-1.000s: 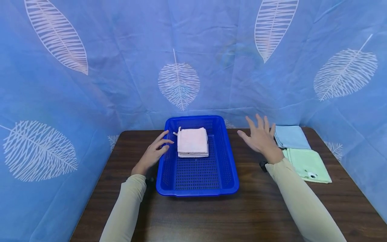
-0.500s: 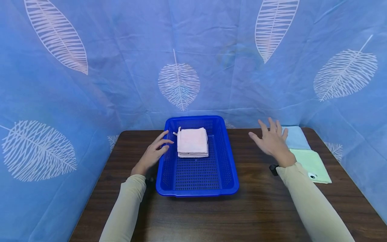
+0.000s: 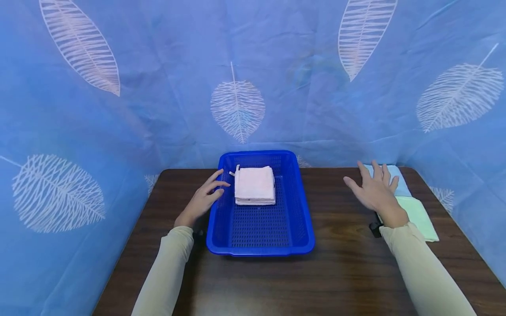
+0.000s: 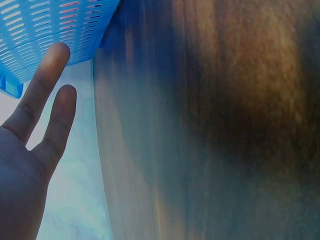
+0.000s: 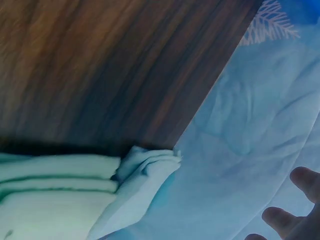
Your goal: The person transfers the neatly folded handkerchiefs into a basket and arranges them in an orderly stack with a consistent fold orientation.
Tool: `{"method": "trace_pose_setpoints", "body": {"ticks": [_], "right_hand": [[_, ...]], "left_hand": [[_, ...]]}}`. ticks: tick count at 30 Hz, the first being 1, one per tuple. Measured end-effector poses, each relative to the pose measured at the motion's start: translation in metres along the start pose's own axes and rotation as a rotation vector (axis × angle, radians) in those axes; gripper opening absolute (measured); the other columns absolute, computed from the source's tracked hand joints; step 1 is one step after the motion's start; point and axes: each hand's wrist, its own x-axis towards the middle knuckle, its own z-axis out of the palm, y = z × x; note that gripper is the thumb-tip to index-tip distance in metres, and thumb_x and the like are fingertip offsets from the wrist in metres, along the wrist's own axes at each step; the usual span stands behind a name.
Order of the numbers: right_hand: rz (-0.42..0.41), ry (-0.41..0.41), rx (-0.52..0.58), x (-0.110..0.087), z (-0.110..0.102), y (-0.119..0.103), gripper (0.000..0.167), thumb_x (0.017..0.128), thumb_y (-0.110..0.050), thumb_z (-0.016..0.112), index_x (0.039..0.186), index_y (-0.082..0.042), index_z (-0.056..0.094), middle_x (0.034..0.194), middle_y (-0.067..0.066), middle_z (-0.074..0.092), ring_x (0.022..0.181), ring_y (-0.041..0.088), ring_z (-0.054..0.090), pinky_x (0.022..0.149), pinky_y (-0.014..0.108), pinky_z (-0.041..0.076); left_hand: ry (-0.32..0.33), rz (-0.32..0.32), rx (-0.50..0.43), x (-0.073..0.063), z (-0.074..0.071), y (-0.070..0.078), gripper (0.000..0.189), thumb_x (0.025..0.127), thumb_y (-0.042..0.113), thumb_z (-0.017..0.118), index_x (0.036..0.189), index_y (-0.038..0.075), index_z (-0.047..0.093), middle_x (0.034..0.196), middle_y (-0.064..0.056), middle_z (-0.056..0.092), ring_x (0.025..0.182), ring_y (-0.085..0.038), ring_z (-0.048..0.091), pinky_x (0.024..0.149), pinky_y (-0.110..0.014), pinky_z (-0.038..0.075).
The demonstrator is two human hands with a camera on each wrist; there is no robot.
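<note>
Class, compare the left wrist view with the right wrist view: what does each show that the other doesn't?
Left wrist only: the left hand and the basket's slotted wall.

Right wrist only: the right hand, green cloth, blue cloth and leaf print.

Both: the table and backdrop. The right view's blue corner patch is too cropped to name.

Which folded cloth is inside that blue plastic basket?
The pale pink square cloth; the pale green cloth and light blue cloth lie on the dark wooden table.
</note>
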Motion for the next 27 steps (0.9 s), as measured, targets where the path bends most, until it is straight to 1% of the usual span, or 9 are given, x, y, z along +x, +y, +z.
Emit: {"method": "trace_pose_setpoints", "body": {"ticks": [3, 7, 13, 16, 22, 25, 27], "right_hand": [[0.016, -0.016, -0.002, -0.004, -0.002, 0.008, 0.092, 0.1, -0.072, 0.028, 0.164, -0.01, 0.008, 0.165, 0.036, -0.012, 0.149, 0.063, -0.015, 0.107, 0.085, -0.013], [0.052, -0.024, -0.004, -0.007, -0.002, 0.021, 0.094, 0.1, -0.073, 0.028, 0.164, -0.007, 0.008, 0.163, 0.038, -0.01, 0.148, 0.065, -0.013, 0.107, 0.085, -0.013], [0.097, -0.028, -0.011, -0.011, -0.003, 0.047, 0.097, 0.099, -0.074, 0.027, 0.163, -0.003, 0.007, 0.161, 0.041, -0.011, 0.147, 0.066, -0.015, 0.106, 0.087, -0.013], [0.119, -0.031, -0.005, -0.014, -0.003, 0.058, 0.097, 0.099, -0.073, 0.027, 0.162, -0.002, 0.007, 0.161, 0.041, -0.012, 0.146, 0.066, -0.018, 0.105, 0.086, -0.013], [0.136, -0.023, 0.015, -0.022, -0.002, 0.075, 0.094, 0.101, -0.07, 0.026, 0.162, -0.001, 0.007, 0.16, 0.042, -0.013, 0.144, 0.068, -0.018, 0.104, 0.087, -0.011], [0.147, -0.027, 0.025, -0.025, -0.001, 0.082, 0.095, 0.101, -0.07, 0.027, 0.162, -0.001, 0.006, 0.16, 0.042, -0.014, 0.144, 0.068, -0.018, 0.103, 0.088, -0.011], [0.162, -0.034, 0.029, -0.028, 0.0, 0.088, 0.096, 0.1, -0.071, 0.027, 0.161, 0.0, 0.006, 0.159, 0.043, -0.014, 0.143, 0.07, -0.017, 0.102, 0.088, -0.011]], "left_hand": [[-0.004, -0.004, -0.009, -0.001, 0.0, 0.0, 0.034, 0.106, 0.032, 0.051, 0.132, 0.017, 0.067, 0.169, 0.018, 0.02, 0.161, -0.03, 0.016, 0.119, -0.073, 0.024], [-0.007, -0.002, -0.028, -0.001, 0.001, 0.0, 0.033, 0.106, 0.03, 0.051, 0.132, 0.018, 0.067, 0.17, 0.016, 0.019, 0.161, -0.03, 0.014, 0.119, -0.073, 0.023], [-0.018, -0.013, -0.027, 0.001, 0.0, 0.003, 0.034, 0.108, 0.026, 0.049, 0.135, 0.013, 0.065, 0.172, 0.01, 0.017, 0.161, -0.032, 0.011, 0.12, -0.072, 0.022], [-0.031, -0.023, -0.025, -0.001, -0.001, 0.011, 0.034, 0.108, 0.022, 0.048, 0.135, 0.008, 0.064, 0.173, 0.006, 0.017, 0.161, -0.034, 0.011, 0.121, -0.071, 0.021], [-0.047, -0.031, -0.031, -0.012, -0.006, 0.039, 0.033, 0.107, 0.017, 0.049, 0.134, 0.007, 0.064, 0.173, -0.001, 0.019, 0.16, -0.038, 0.013, 0.119, -0.074, 0.023], [-0.041, -0.028, -0.025, -0.015, -0.007, 0.045, 0.033, 0.106, 0.017, 0.049, 0.134, 0.006, 0.064, 0.172, -0.003, 0.019, 0.159, -0.04, 0.014, 0.118, -0.075, 0.023], [-0.04, -0.029, -0.025, -0.013, -0.007, 0.042, 0.033, 0.107, 0.017, 0.05, 0.133, 0.006, 0.064, 0.172, -0.002, 0.019, 0.16, -0.039, 0.014, 0.118, -0.074, 0.023]]}}
